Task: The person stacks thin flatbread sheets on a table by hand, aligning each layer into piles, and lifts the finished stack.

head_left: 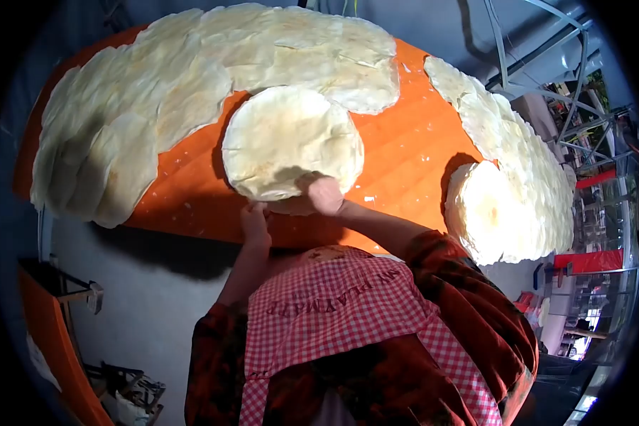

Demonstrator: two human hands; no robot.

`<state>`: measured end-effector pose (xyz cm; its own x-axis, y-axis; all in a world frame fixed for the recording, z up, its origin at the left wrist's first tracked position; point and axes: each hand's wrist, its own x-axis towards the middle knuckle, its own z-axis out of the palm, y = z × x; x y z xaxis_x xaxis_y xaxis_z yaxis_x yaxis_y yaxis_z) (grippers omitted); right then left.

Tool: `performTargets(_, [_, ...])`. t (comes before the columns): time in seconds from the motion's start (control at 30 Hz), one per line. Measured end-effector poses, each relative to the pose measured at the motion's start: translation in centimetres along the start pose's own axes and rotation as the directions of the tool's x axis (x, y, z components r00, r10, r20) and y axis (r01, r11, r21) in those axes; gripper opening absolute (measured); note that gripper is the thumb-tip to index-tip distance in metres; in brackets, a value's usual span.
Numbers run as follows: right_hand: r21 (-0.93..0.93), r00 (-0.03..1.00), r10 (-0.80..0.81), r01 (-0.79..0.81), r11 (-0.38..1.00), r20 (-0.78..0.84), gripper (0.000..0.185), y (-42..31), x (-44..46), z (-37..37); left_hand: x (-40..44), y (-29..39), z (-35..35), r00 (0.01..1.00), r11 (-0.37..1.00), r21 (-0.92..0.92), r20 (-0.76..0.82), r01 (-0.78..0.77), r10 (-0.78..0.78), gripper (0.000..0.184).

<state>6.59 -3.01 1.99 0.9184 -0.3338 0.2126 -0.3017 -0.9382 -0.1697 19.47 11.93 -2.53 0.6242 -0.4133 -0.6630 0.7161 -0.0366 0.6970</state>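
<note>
A stack of large, round, pale flatbreads sits near the front edge of the orange table, right before me. My left hand is at the stack's near rim, with its fingertips pinched together at the edge of a flatbread. Over the near right part of the stack, my right hand is closed, its fingers bent in against the rim. What lies inside its fingers is hidden. A flatbread edge hangs a little lower under my right hand.
Overlapping flatbreads cover the table's back and left. More overlapping flatbreads run along the right side, beside another brightly lit stack. White crumbs dot the orange surface. A metal frame stands at the far right.
</note>
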Motion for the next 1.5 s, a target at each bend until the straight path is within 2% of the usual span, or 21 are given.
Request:
performTargets(0.03, [0.014, 0.993, -0.056, 0.058, 0.998, -0.107, 0.037, -0.2, -0.7, 1.6, 0.1, 0.3, 0.0, 0.999, 0.999, -0.024, 0.016, 0.039, -0.039, 0.025])
performTargets(0.1, [-0.386, 0.958, -0.182, 0.086, 0.919, -0.222, 0.061, -1.4, -2.3, 3.6, -0.2, 1.6, 0.0, 0.992, 0.992, -0.079, 0.087, 0.103, -0.097, 0.022])
performTargets(0.17, [-0.142, 0.973, -0.06, 0.029, 0.989, -0.222, 0.048, -3.5, -2.7, 0.2, -0.3, 2.0, -0.3, 0.988, 0.987, -0.103, 0.11, 0.124, -0.113, 0.02])
performTargets(0.23, [-0.203, 0.958, -0.14, 0.089, 0.975, -0.251, 0.047, -2.5, -2.3, 2.8, -0.4, 1.8, -0.5, 0.99, 0.99, -0.094, 0.097, 0.107, -0.098, 0.021])
performTargets(0.3, [-0.214, 0.956, -0.16, 0.108, 0.971, -0.245, 0.048, -0.6, -2.8, 3.3, 1.1, 1.0, 0.0, 0.866, 0.834, 0.414, -0.177, -0.365, 0.467, 0.024])
performTargets(0.37, [-0.116, 0.965, -0.199, 0.181, 0.977, -0.172, 0.052, -0.1, -3.0, 2.3, 5.0, 1.6, -1.6, 0.847, 0.834, 0.182, -0.012, -0.52, 0.531, 0.028])
performTargets(0.47, [0.354, 0.957, 0.121, -0.021, 0.935, -0.263, 0.051, 2.4, -1.5, -5.3, 10.8, 2.4, -2.8, 0.744, 0.72, 0.337, -0.079, -0.606, 0.663, 0.036])
performTargets(0.5, [0.236, 0.87, 0.21, -0.113, 0.965, -0.446, 0.05, 6.0, -1.4, -3.3, 11.0, 3.2, -2.4, 0.758, 0.725, 0.398, -0.102, -0.562, 0.644, 0.042])
performTargets(0.53, [0.467, 0.763, 0.561, -0.388, 0.795, -0.321, 0.05, 6.3, -0.5, -7.1, 11.4, 3.8, -1.9, 0.769, 0.726, 0.456, -0.127, -0.515, 0.626, 0.048])
performTargets(0.6, [0.598, 0.414, 0.878, -0.65, 0.469, -0.239, 0.068, 13.2, 0.1, -1.5, 13.3, 3.7, -0.7, 0.893, 0.605, 0.723, 0.04, -0.335, 0.447, 0.062])
performTargets(0.63, [0.543, 0.437, 0.888, -0.715, 0.441, -0.145, 0.07, 13.3, -0.1, -0.4, 14.1, 3.8, -0.1, 0.94, 0.492, 0.833, 0.092, -0.254, 0.329, 0.069])
performTargets(0.7, [0.409, 0.463, 0.885, -0.817, 0.406, 0.046, 0.073, 13.0, 0.9, 1.2, 6.1, 4.6, 5.7, 0.852, 0.214, 0.974, -0.054, -0.07, 0.521, 0.064])
performTargets(0.77, [0.342, 0.457, 0.887, -0.846, 0.408, 0.073, 0.07, 13.9, 1.2, 2.8, 10.1, 1.8, 3.7, 0.727, 0.16, 0.971, 0.018, -0.176, 0.687, 0.062])
performTargets(0.87, [0.503, 0.338, 0.931, -0.834, 0.226, 0.141, 0.069, 16.1, 0.7, 2.0, 9.2, 3.5, 1.1, 0.878, 0.452, 0.826, 0.103, -0.337, 0.468, 0.075])
performTargets(0.97, [0.626, 0.36, 0.817, -0.78, -0.002, 0.45, 0.067, 18.4, 0.5, 1.9, 9.3, 5.4, 0.2, 0.946, 0.831, 0.475, 0.007, -0.29, 0.326, 0.061])
performTargets(1.0, [0.652, 0.376, 0.791, -0.757, -0.037, 0.482, 0.065, 18.0, 0.5, 1.8, 9.6, 6.2, -0.4, 0.969, 0.932, 0.279, 0.149, -0.232, 0.197, 0.045])
performTargets(1.17, [0.716, 0.587, 0.41, -0.562, -0.414, 0.698, 0.058, 16.0, 0.0, -2.5, 9.2, 6.7, -0.9, 0.922, 0.987, 0.126, 0.361, 0.1, -0.14, 0.04])
performTargets(1.27, [0.697, 0.577, 0.393, -0.557, -0.452, 0.716, 0.058, 15.8, -0.5, -2.1, 8.4, 6.5, -0.8, 0.801, 0.96, 0.098, 0.533, 0.262, -0.273, 0.043])
performTargets(1.37, [0.702, 0.578, 0.407, -0.502, -0.506, 0.707, 0.058, 15.0, -1.3, -1.5, 8.2, 4.7, -2.9, 0.685, 0.994, 0.096, 0.728, -0.061, -0.029, 0.047])
performTargets(1.47, [0.715, 0.541, 0.487, -0.38, -0.587, 0.686, 0.053, 12.2, -3.4, -0.1, 1.6, 5.9, -2.7, 0.705, 0.851, -0.259, 0.689, 0.457, -0.169, 0.05])
performTargets(1.5, [0.723, 0.522, 0.521, -0.327, -0.609, 0.675, 0.051, 10.8, -4.1, 0.4, 0.6, 4.9, -2.8, 0.741, 0.87, -0.247, 0.647, 0.428, -0.181, 0.052])
